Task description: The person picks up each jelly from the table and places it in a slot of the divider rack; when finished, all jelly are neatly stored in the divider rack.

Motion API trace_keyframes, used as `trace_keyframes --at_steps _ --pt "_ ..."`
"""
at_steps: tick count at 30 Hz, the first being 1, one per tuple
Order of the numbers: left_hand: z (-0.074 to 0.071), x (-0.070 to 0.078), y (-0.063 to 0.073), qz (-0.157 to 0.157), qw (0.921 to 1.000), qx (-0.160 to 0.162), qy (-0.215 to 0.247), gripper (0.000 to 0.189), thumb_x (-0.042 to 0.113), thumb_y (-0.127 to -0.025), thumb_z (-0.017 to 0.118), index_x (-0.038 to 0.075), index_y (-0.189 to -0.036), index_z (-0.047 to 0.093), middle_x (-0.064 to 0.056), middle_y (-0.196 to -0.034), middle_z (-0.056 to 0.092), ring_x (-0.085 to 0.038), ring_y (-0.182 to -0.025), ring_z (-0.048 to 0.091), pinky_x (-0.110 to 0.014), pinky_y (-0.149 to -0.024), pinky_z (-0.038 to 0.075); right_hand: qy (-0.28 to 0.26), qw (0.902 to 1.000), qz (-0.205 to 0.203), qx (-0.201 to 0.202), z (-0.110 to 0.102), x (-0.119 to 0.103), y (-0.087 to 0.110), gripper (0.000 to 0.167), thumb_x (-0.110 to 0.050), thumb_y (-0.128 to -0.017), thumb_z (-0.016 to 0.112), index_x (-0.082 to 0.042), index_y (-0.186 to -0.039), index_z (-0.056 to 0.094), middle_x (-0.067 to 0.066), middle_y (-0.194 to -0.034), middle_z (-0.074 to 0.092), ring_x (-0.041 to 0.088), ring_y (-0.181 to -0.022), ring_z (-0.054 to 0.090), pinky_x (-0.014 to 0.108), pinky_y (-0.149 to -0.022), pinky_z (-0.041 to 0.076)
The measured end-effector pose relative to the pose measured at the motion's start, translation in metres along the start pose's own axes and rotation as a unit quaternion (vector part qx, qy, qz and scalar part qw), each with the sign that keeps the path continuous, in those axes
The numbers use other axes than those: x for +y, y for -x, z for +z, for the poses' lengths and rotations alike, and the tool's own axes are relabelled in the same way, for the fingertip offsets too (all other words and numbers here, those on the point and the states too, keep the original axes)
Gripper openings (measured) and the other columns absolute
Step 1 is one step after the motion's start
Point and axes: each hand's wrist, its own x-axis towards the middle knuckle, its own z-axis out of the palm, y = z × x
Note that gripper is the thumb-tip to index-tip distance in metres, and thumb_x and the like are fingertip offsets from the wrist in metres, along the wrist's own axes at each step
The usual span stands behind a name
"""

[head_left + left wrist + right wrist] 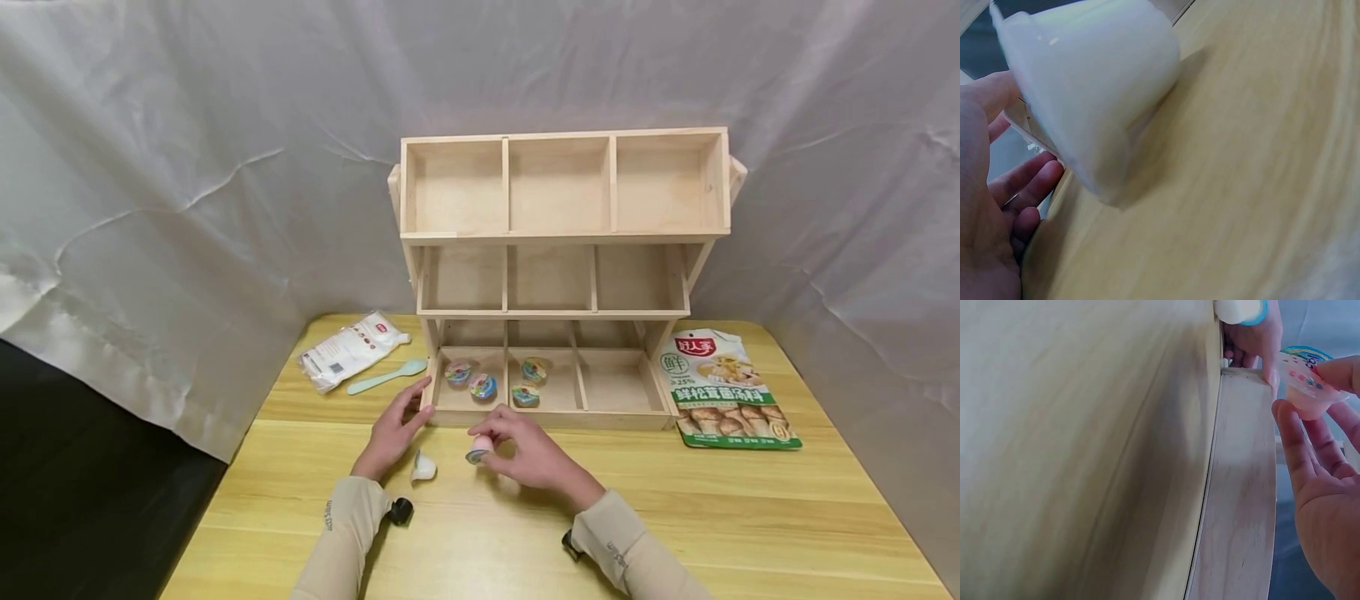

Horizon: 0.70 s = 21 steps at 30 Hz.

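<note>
My right hand pinches a small pink jelly cup by its rim and base, just in front of the wooden rack. At the rack's front left corner, my left hand holds the wood between thumb and fingers. A white jelly cup lies on its side on the table between the hands, looming large in the left wrist view. In the rack's bottom tier, two jelly cups sit in the left compartment. Two more jelly cups are in the middle one.
Left of the rack, a white printed packet lies behind a pale green spoon. A mushroom seasoning pouch lies to its right. Two upper tiers rise behind the bottom one, before a grey curtain.
</note>
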Motion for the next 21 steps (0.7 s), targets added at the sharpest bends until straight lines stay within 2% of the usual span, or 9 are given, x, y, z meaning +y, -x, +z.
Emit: trace_keyframes --at_steps 5,10,13,18,21 --pt "0.0 -0.001 -0.001 -0.001 1.0 0.0 0.003 0.057 0.036 -0.103 0.066 0.03 -0.156 0.047 -0.009 -0.128 0.066 -0.025 -0.116 0.062 -0.045 -0.104 0.049 -0.015 0.9996 0.006 0.024 -0.007 0.005 0.002 0.035 -0.016 -0.093 0.076 -0.007 -0.126 0.072 -0.006 -0.108 0.059 0.01 -0.098 0.061 0.03 -0.088 0.057" --pt "0.002 0.0 -0.001 -0.007 1.0 0.002 -0.005 0.057 0.028 -0.105 0.063 0.021 -0.158 0.044 -0.015 -0.131 0.065 -0.031 -0.119 0.062 -0.048 -0.105 0.048 -0.023 0.9984 0.009 0.051 -0.015 0.007 0.003 0.032 -0.016 -0.094 0.076 -0.005 -0.124 0.072 -0.004 -0.107 0.059 0.011 -0.098 0.061 0.033 -0.091 0.058" --pt "-0.001 0.011 0.002 -0.012 0.9999 -0.009 -0.005 0.057 0.024 -0.106 0.062 0.017 -0.159 0.042 -0.019 -0.133 0.063 -0.035 -0.121 0.061 -0.05 -0.106 0.047 -0.027 0.9976 0.004 0.064 -0.019 0.007 0.003 0.03 -0.016 -0.094 0.076 -0.007 -0.122 0.073 -0.002 -0.105 0.059 0.014 -0.098 0.061 0.039 -0.092 0.059" --pt "-0.01 0.04 0.011 -0.009 0.9995 -0.028 -0.007 0.057 0.022 -0.106 0.061 0.012 -0.159 0.041 -0.02 -0.135 0.062 -0.035 -0.123 0.06 -0.047 -0.106 0.048 -0.028 0.9972 0.01 0.069 -0.023 0.009 0.003 0.03 -0.016 -0.094 0.076 -0.007 -0.122 0.073 0.0 -0.104 0.058 0.015 -0.098 0.062 0.043 -0.093 0.059" --pt "-0.012 0.046 0.013 -0.005 0.9994 -0.03 -0.016 0.057 0.022 -0.106 0.06 0.011 -0.159 0.042 -0.019 -0.136 0.061 -0.034 -0.123 0.06 -0.045 -0.105 0.049 -0.029 0.9969 0.018 0.071 -0.024 0.012 0.003 0.03 -0.015 -0.094 0.076 -0.005 -0.123 0.072 0.0 -0.105 0.059 0.016 -0.098 0.062 0.043 -0.092 0.059"
